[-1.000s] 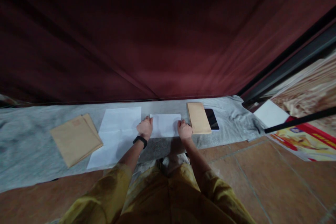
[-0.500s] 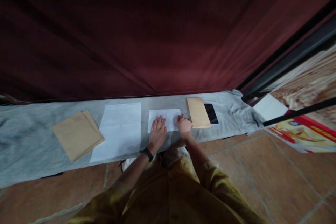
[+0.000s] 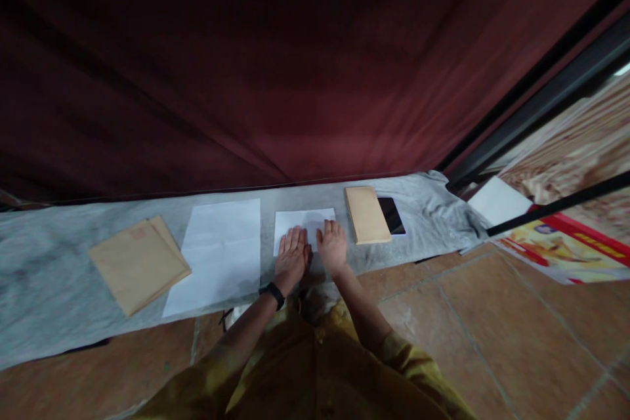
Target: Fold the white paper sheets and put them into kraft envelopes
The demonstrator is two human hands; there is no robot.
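Note:
A small white sheet of paper (image 3: 305, 218), which looks folded, lies in front of me on a grey cloth. My left hand (image 3: 292, 254), with a dark band on the wrist, rests flat on its lower left part, fingers stretched out. On its right part lies my right hand (image 3: 333, 247), fingers extended and pressed down. A larger white sheet (image 3: 221, 249) with a crease lies to the left. Brown envelopes (image 3: 138, 262) overlap that sheet's left edge. Right of my right hand is a stack of brown envelopes (image 3: 368, 213), partly over a dark phone (image 3: 392, 215).
The grey cloth (image 3: 44, 275) covers a long narrow surface along a dark red curtain (image 3: 315, 79). At the right stand a dark metal frame (image 3: 541, 102), a white sheet (image 3: 499, 201) and a red and yellow printed box (image 3: 566, 246). Tiled floor (image 3: 443, 328) lies below.
My right hand has opened from a curled fist at the paper's right edge and moved left to lie flat on it. My left hand stays on the paper. The view has shifted slightly.

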